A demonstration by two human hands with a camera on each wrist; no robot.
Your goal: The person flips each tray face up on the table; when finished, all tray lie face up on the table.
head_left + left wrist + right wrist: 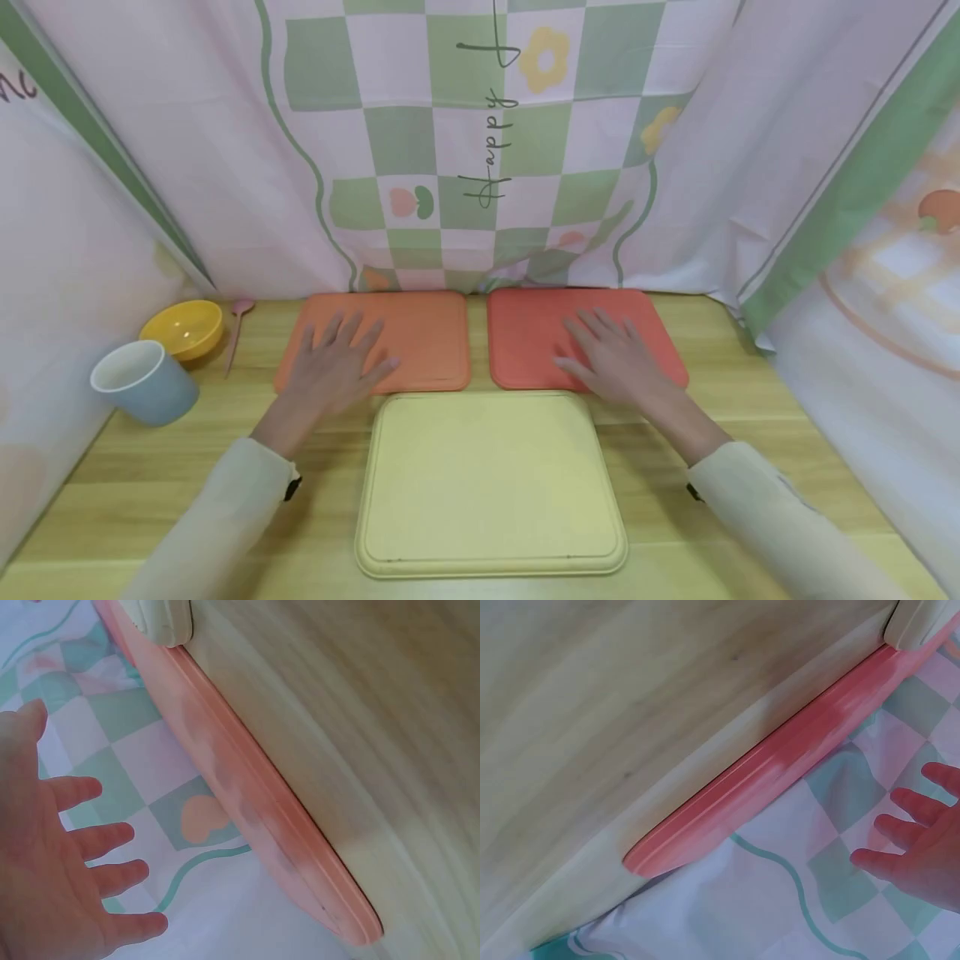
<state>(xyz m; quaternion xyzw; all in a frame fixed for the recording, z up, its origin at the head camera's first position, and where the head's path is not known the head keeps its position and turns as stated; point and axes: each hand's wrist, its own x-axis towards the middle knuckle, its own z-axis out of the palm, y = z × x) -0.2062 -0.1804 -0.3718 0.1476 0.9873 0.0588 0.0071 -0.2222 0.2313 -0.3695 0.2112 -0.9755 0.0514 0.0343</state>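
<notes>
My left hand (333, 364) hovers over the orange board (427, 342) with its fingers spread and nothing in them. In the left wrist view a gap shows between that hand (60, 855) and the board (240, 787). Over the red board (525, 342) my right hand (611, 358) is held the same way, fingers apart and holding nothing. The right wrist view shows this hand (922, 840) raised off the red board (780, 765). A pale yellow board (491, 483) lies nearer to me, between the two forearms.
At the left of the wooden table (300, 533) stand a blue cup (153, 392) and a yellow bowl (183, 329), with a pink spoon (235, 333) lying beside them. A checkered curtain (465, 142) hangs behind the boards, and pale cloth borders both sides.
</notes>
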